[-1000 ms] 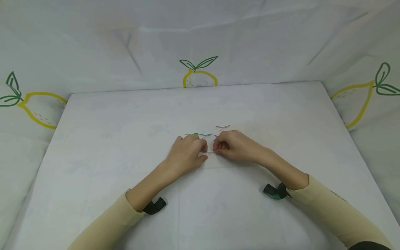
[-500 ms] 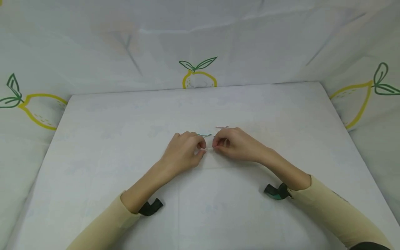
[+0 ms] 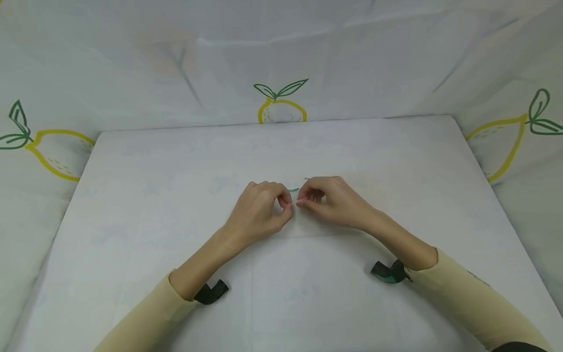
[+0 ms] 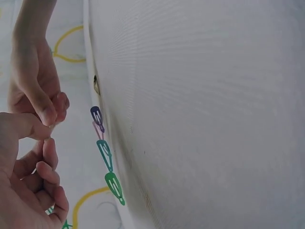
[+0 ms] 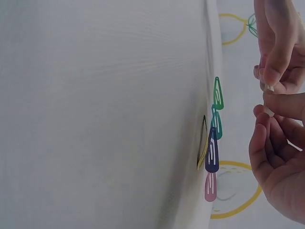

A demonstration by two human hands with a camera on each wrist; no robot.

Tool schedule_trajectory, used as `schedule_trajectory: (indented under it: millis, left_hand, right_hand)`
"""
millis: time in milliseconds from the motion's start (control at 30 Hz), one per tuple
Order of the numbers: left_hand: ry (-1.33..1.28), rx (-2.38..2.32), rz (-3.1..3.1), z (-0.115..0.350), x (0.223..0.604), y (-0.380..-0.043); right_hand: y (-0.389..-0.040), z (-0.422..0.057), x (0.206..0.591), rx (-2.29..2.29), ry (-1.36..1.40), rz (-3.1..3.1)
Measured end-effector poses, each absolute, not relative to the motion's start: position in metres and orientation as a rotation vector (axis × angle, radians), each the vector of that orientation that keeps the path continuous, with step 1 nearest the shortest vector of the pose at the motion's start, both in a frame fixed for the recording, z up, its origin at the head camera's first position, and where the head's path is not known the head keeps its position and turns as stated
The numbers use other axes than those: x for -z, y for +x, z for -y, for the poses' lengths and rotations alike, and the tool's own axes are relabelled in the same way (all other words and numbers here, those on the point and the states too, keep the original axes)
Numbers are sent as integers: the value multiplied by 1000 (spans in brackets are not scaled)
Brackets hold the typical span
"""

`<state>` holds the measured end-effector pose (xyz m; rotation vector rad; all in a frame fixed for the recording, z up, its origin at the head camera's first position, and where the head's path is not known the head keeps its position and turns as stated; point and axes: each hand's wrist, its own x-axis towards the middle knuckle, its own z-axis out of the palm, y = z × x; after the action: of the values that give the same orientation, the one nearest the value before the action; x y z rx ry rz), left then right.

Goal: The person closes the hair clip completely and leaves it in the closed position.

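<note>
Hands meeting at the middle of the bench: I am bringing my left hand and my right hand fingertip to fingertip above the white cloth. My left grip is curling, thumb and forefinger pinching one end of a small pale clip; my right grip is pinching the other end in the same way, so both grips are closing on that one clip. The clip is lying between the two sets of fingertips, raised just off the bench, and it is too small in the head view for me to be telling its colour or shape with certainty.

Just beyond my fingers, a row of snap hair clips is resting flat on the bench. In the right wrist view I am seeing a green clip, a teal clip, a dark blue clip and a pink clip, the blue one overlapping the pink and the teal. A yellow clip is lying beside them, seen edge-on. The left wrist view is showing the same row, with the green clip nearest that camera.

A cloth printed with lemons is standing behind and at both sides of the bench. Cream sleeves are covering both my forearms.
</note>
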<state>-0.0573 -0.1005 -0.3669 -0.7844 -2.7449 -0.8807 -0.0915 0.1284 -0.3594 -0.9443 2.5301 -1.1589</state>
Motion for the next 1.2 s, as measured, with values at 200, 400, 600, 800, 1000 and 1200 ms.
schedule_trajectory:
  millis: [200,400,600,800,1000,1200]
  left_hand:
    - [-769,926,2740,100,366,-58]
    - [-719,1026,2819,100,362,-58]
    - [-667,1278,2896,103,360,-60]
    - [-620,1475,2931,105,360,-62]
    - [-576,1593,2948,107,360,-61]
    - [-560,1671,2944,108,361,-62]
  right_hand:
    - [-88,-125,358,1160,-945,-2562]
    - [-88,-124,359,1164,-949,-2568]
    - [-88,-128,359,1197,-982,-2539]
    - [-87,-132,360,1221,-1046,-2529]
    - [-88,-133,361,1286,-1107,-2505]
    - [-89,-134,363,1395,-1115,-2426]
